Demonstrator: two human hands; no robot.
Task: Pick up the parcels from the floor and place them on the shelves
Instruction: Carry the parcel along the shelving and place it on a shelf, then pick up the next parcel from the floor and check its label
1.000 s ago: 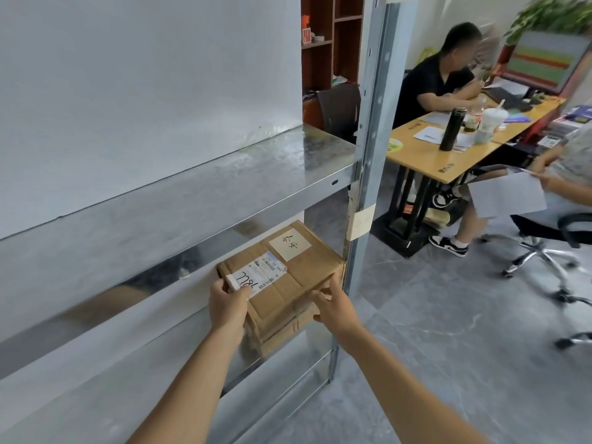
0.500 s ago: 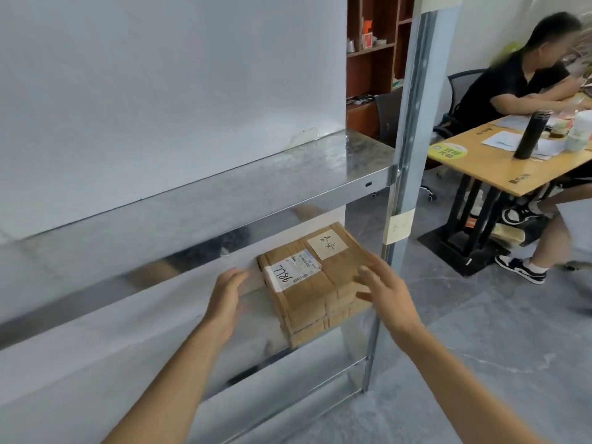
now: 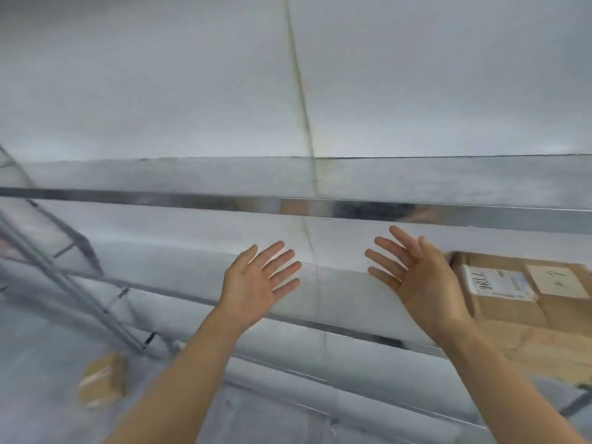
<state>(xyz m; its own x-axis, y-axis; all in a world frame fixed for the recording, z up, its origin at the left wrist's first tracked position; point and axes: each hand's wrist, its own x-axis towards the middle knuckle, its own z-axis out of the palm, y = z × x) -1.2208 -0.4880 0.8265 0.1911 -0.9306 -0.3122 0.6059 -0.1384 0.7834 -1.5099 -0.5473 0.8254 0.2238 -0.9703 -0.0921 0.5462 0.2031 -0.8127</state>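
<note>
Frame is motion-blurred. Landmark: the metal shelf rail (image 3: pixel 320 208) running across the middle of the view.

Far left, below the rail: slanted metal frame bars (image 3: pixel 64 277) of the shelf unit, blurred. Lower left, well below the rail, a small brown parcel (image 3: pixel 102 381) lies on the grey floor (image 3: pixel 38 363), just beside the foot of those bars. Pale label on it, text unreadable. Nothing touches it.

Centre-left, below the rail: left hand (image 3: pixel 259 283), palm facing forward, fingers spread wide and straight, holding nothing. Forearm runs down to the bottom edge.

Centre-right, just below the rail: right hand (image 3: pixel 419 280), also fully open, fingers fanned and pointing up-left, palm turned toward the left hand, empty. The two hands are apart, with a gap between them showing the white back panel (image 3: pixel 320 91) and a thin vertical seam (image 3: pixel 307 129) that crosses the rail.

Right, below the rail: a brown cardboard box (image 3: pixel 528 309) sits on the lower shelf (image 3: pixel 352 302), just beside the right hand and partly behind its wrist; cannot tell if the hand touches it. Two white labels on top, one with handwritten marks. Its right end is cut off by the frame edge.
</note>
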